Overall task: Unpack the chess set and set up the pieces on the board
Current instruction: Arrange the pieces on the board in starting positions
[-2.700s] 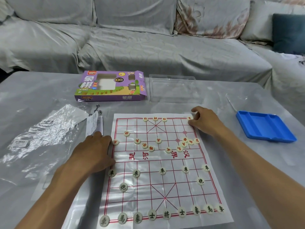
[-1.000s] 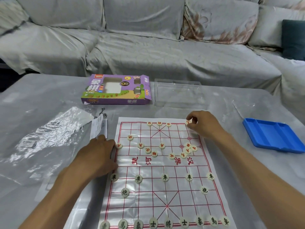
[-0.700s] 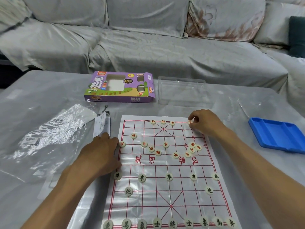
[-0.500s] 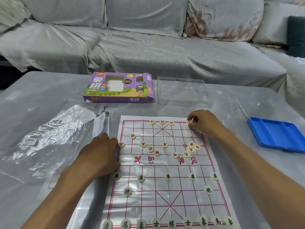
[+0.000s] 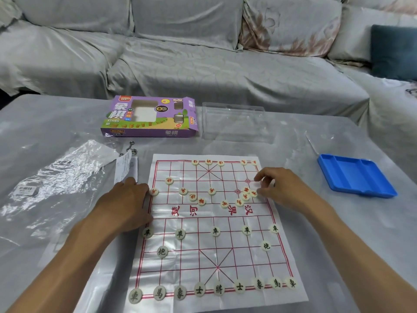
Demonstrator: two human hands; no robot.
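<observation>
Discs of the red xiangqi pieces [image 5: 246,196] right of centre look light, slippery, best pinched by their rims; right hand [image 5: 278,188] hovers with fingers loosely apart, left hand [image 5: 126,205] pressing the thin board sheet [image 5: 216,256] flat.

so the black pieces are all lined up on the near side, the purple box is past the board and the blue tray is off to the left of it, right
Not quite: the head view shows the blue tray to the right of the board, not the left. The rest holds: the black pieces line the near side and the purple box lies past the board.
</observation>
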